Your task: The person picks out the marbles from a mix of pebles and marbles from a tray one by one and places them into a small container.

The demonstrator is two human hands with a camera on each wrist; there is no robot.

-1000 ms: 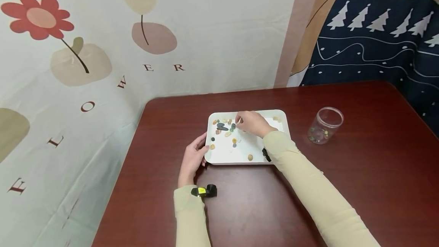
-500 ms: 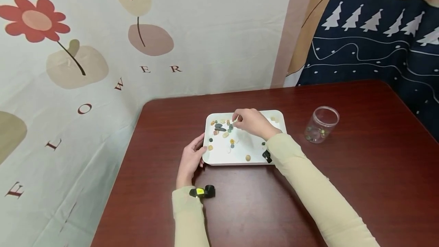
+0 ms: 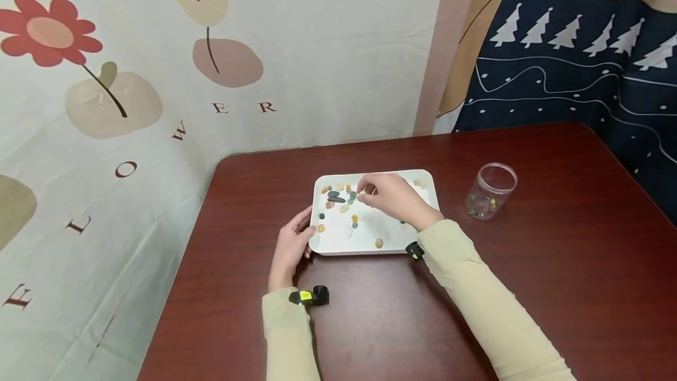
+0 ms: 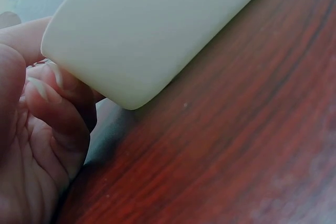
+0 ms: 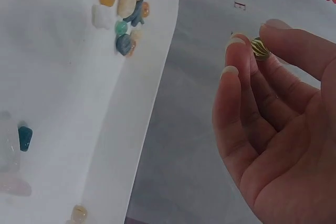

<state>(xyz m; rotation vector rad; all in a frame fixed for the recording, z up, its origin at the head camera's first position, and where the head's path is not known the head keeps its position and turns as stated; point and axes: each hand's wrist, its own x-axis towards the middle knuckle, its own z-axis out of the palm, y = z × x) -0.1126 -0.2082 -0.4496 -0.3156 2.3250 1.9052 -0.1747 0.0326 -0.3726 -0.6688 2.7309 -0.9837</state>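
Note:
My left hand grips the white tray at its near left edge, thumb at the rim. In the left wrist view, its other fingers curl against the outside of the tray wall. Over the tray's far part, my right hand pinches a small round bead with dark green and yellow stripes between thumb and fingertips. Small stones lie on the tray: flat dark ones, a yellow one, a tan one and several others.
A clear plastic jar stands right of the tray, with a few small pieces at its bottom. The brown table carries everything. Behind it hang a flower-print cloth and a dark tree-print cloth.
The right forearm and wrist have shifted right and a little nearer the body, while the fingertips stay over the same part of the tray. The left hand keeps its grip. The head view shifts slightly.

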